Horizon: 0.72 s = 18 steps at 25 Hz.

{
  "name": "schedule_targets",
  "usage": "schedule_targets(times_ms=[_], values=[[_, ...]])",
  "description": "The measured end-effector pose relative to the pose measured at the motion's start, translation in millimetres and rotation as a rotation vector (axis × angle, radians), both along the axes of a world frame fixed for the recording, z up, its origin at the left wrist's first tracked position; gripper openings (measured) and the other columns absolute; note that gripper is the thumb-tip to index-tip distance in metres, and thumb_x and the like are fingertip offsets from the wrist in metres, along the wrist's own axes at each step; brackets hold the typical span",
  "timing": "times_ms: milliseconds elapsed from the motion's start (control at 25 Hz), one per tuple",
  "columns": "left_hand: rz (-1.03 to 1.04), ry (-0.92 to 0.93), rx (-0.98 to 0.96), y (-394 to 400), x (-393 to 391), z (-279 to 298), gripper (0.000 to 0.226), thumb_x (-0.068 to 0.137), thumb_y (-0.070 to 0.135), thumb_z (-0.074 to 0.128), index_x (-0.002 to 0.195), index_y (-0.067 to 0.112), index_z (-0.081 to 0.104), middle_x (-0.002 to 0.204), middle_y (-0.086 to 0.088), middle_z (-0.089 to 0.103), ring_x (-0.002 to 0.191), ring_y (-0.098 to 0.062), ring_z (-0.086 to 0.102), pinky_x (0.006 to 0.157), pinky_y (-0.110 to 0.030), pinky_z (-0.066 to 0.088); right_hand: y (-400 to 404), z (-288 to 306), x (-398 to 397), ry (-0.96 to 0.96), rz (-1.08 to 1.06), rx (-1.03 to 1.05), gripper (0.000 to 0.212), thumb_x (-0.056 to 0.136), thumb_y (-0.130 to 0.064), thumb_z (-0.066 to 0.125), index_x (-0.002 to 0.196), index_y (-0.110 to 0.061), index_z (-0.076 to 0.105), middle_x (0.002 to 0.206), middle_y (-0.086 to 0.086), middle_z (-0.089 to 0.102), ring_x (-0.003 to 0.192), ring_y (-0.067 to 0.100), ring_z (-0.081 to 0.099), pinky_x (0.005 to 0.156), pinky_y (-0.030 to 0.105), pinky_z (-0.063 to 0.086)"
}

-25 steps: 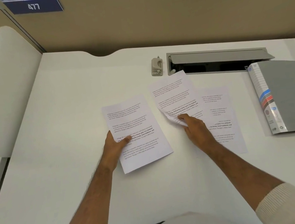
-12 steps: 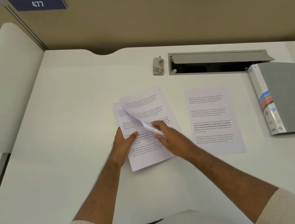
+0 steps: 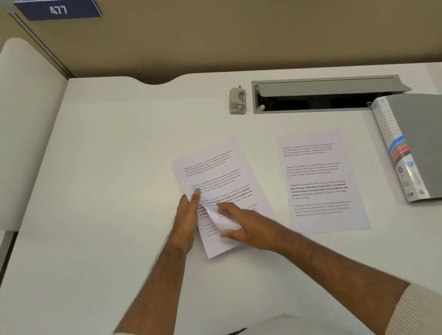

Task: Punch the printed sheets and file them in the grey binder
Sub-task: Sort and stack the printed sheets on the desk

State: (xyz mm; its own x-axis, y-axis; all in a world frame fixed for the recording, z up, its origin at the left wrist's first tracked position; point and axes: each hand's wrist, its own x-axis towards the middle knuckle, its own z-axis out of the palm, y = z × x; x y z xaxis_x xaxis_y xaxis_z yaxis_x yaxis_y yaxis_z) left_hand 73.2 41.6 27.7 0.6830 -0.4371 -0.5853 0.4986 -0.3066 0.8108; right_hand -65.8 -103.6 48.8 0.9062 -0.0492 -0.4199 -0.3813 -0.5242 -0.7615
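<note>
two printed sheets stacked mid-desk, skewed, top one not squared to the one under it. left hand flat with fingers extended along the stack's left edge, pressing it down, not gripping. right hand on the lower part of the stack, thumb and fingers spread loose, a curled-up corner of the top sheet between them; looks like a light pinch or a release, cannot tell which. third printed sheet lies flat alone to the right, apart from the stack and untouched. grey binder closed, lying flat at the far right of the white desk, spine label facing the sheets. small grey hole punch at the back, just left of the open cable tray, well apart from the paper.

handling, judged: sheets are thin, light and floppy, slide easily on the smooth desk and crease if pinched mid-page. best to square the edges flat under the palms, then lift by one long edge with thumb under. binder is stiff board, heavier, take it by the spine or cover edge.

containers: binder shut, contents not visible. cable tray lid up, inside dark, nothing readable. nothing punched or filed yet.
</note>
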Motion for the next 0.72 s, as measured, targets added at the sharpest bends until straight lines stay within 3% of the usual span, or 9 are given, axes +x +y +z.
schedule_targets(times_ms=[120,200,320,440,480,560,640,720], values=[[-0.037,-0.056,0.078,4.7,0.3,-7.7,0.044,0.101,0.009,0.065,0.141,0.024,0.055,0.135,0.004,0.072,0.120,-0.019,0.072,0.106,-0.050,0.057,2.0,0.8,-4.5,0.059,0.001,0.034,0.076,0.091,-0.064,0.063,0.154,-0.032,0.032,0.157,-0.005,0.045,0.141,0.012,0.044,0.117,0.033,0.038],[-0.056,-0.069,0.084,6.8,-0.6,-5.5,0.050,0.099,0.002,0.064,0.144,0.021,0.052,0.138,0.001,0.070,0.121,-0.018,0.070,0.106,-0.047,0.057,-2.6,4.6,-7.8,0.028,-0.054,0.064,0.065,0.095,-0.056,0.064,0.149,-0.027,0.041,0.152,-0.006,0.049,0.135,0.008,0.046,0.113,0.027,0.038],[-0.098,-0.090,0.078,10.2,-4.4,4.5,0.049,0.102,0.003,0.063,0.146,0.020,0.051,0.138,0.003,0.069,0.120,-0.013,0.069,0.106,-0.043,0.057,-20.4,3.5,-14.4,-0.119,-0.265,-0.025,0.050,0.097,-0.034,0.069,0.141,-0.018,0.050,0.143,-0.002,0.052,0.131,0.013,0.046,0.114,0.038,0.040],[-0.218,-0.103,0.062,21.3,-8.4,17.1,0.045,0.105,0.013,0.064,0.146,0.027,0.051,0.138,0.013,0.068,0.124,-0.007,0.067,0.110,-0.041,0.054,-47.6,-1.8,-22.4,-0.122,-0.537,-0.156,0.066,0.091,-0.030,0.077,0.145,-0.013,0.043,0.144,0.003,0.047,0.131,0.021,0.043,0.114,0.038,0.036],[-0.267,-0.104,0.051,24.3,-10.6,22.7,0.044,0.105,0.015,0.064,0.145,0.029,0.050,0.139,0.015,0.068,0.125,-0.005,0.067,0.109,-0.039,0.054,-55.4,0.2,-25.6,-0.072,-0.619,-0.110,0.074,0.088,-0.033,0.080,0.148,-0.014,0.040,0.142,0.000,0.046,0.130,0.019,0.044,0.111,0.035,0.037],[-0.340,-0.109,0.016,27.7,-16.3,34.5,0.043,0.107,0.016,0.062,0.145,0.032,0.050,0.138,0.015,0.069,0.126,-0.007,0.067,0.106,-0.035,0.056,-66.8,10.2,-32.7,-0.001,-0.751,0.198,0.074,0.085,-0.033,0.083,0.145,-0.016,0.043,0.137,-0.003,0.056,0.123,0.018,0.058,0.101,0.034,0.047],[-0.381,-0.127,-0.024,27.4,-22.8,45.9,0.042,0.107,0.014,0.060,0.144,0.033,0.050,0.137,0.014,0.070,0.126,-0.010,0.068,0.103,-0.036,0.059,-72.9,23.2,-40.9,0.027,-0.785,0.492,0.055,0.087,-0.025,0.082,0.133,-0.014,0.055,0.126,0.006,0.072,0.109,0.021,0.073,0.094,0.041,0.058],[-0.388,-0.177,-0.052,25.5,-26.8,57.5,0.040,0.108,0.013,0.058,0.141,0.034,0.051,0.136,0.013,0.071,0.125,-0.013,0.070,0.101,-0.038,0.060,-72.8,36.9,-46.3,-0.059,-0.786,0.510,0.039,0.088,-0.015,0.081,0.122,-0.013,0.063,0.118,0.007,0.077,0.103,0.022,0.076,0.095,0.046,0.060]])
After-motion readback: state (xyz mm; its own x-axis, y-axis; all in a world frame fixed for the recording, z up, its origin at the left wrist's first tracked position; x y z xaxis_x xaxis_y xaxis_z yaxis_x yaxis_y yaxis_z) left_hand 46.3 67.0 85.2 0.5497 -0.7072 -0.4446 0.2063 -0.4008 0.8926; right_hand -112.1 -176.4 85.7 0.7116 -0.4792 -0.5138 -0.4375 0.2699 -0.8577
